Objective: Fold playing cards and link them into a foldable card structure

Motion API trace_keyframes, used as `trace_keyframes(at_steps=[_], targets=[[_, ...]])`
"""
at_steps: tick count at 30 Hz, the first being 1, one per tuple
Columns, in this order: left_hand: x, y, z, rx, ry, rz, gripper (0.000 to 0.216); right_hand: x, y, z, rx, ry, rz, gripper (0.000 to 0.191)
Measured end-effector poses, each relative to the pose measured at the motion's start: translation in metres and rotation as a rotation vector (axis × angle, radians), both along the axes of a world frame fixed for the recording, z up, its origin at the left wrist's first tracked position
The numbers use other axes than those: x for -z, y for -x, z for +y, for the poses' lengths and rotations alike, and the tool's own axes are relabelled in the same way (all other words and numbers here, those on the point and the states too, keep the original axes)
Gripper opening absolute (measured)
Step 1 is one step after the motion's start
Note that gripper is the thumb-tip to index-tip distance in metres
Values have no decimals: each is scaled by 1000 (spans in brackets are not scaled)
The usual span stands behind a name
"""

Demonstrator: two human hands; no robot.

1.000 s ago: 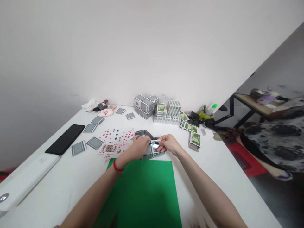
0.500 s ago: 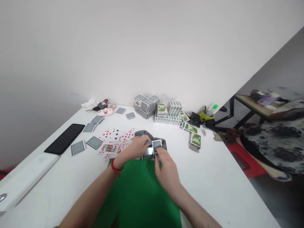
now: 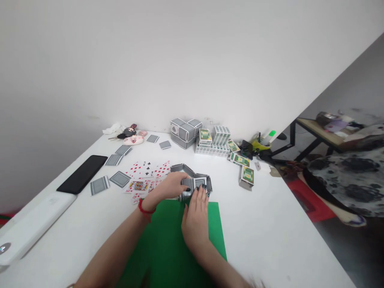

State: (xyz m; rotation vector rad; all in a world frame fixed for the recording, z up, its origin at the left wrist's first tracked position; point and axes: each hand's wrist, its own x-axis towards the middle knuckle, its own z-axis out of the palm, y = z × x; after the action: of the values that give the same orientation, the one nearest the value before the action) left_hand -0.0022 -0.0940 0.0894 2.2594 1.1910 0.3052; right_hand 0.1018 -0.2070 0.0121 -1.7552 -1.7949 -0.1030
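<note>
At the far edge of a flat green paper sheet (image 3: 177, 240) on a white table (image 3: 270, 224), a person's two bare hands work on a small structure of folded grey-backed playing cards (image 3: 195, 184). Left hand (image 3: 171, 187), a red cord at its wrist, closes on the near-left side of the card structure, apparently to steady it; right hand (image 3: 196, 218) lies flat with fingers extended, fingertips (image 3: 201, 190) pressing the front face, gripping nothing that can be seen. Glossy loose cards lie just left of the piece, some face-up in red and black (image 3: 147, 170), others face-down showing patterned grey backs (image 3: 119, 179). Farther left rests a slim black phone (image 3: 82, 174). Against the wall stand a finished grey card cube (image 3: 185, 132) and green-printed card boxes (image 3: 246, 176), likely kept out of the working space.
</note>
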Motion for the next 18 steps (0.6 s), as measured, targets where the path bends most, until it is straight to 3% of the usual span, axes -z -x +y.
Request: trace_keyframes(at_steps=[6, 13, 18], targets=[[0, -2, 0, -61, 26, -20, 18, -2, 10, 7, 5, -66, 97, 59], [-2, 1, 3, 20, 112, -116, 15, -6, -3, 16, -12, -117, 207, 50], [-4, 2, 3, 55, 75, -130, 17, -9, -6, 22, 27, -98, 203, 43]])
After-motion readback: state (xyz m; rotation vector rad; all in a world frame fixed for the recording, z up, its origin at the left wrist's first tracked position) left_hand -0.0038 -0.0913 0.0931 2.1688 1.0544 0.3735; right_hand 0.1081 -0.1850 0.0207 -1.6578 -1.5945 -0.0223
